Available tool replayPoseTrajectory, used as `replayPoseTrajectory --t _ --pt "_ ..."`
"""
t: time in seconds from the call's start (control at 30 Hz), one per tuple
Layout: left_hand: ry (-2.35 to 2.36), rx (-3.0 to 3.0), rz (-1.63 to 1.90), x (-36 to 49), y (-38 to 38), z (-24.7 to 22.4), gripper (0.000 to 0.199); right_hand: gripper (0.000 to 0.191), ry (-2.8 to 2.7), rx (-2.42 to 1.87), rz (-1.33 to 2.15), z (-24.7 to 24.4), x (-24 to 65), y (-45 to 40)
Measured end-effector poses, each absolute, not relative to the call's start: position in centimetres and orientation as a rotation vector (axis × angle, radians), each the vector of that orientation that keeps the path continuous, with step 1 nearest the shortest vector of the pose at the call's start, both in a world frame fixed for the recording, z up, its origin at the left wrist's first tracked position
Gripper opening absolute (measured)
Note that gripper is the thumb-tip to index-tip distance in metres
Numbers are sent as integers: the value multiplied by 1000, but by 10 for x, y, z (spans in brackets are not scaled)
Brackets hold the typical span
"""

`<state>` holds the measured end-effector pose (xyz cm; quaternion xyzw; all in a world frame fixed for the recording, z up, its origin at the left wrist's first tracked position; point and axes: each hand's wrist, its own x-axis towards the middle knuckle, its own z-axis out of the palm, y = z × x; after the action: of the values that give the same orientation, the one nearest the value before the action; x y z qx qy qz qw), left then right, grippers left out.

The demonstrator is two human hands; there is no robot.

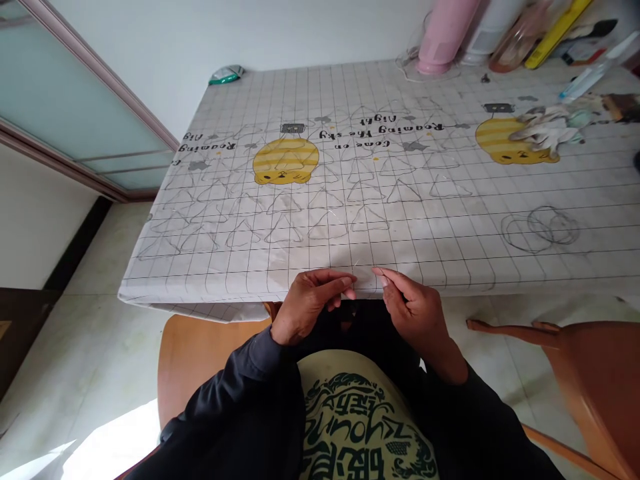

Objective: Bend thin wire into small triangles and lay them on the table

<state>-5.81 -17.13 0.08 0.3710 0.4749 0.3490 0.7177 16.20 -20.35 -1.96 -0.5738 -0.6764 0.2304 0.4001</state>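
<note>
At the table's front edge, my left hand [320, 293] is closed, thumb and index finger pinched together. A faint strand of what looks like thin wire [356, 263] shows at its fingertips. My right hand [413, 300] is just to the right, also in a pinch, its tips a small gap away from the left ones; what it grips is too fine to make out. Beyond the hands, several thin wire triangles [327, 225] lie in rows on the tablecloth. To the right rests a loose coil of thin wire [541, 229].
The checked tablecloth [425, 260] covers the table. Crumpled gloves [550, 130] lie at the right. Along the back stand a pink cylinder [445, 33] and bottles, with a green-and-white packet [227, 75] at the back left corner. Wooden chairs [210, 360] flank me.
</note>
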Motion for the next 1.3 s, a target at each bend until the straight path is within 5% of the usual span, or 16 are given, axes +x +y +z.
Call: replayPoseTrajectory --t 1.3 --pt "1152 1156 954 -59 -178 1 40 33 -1782 -1453 515 -5 179 -195"
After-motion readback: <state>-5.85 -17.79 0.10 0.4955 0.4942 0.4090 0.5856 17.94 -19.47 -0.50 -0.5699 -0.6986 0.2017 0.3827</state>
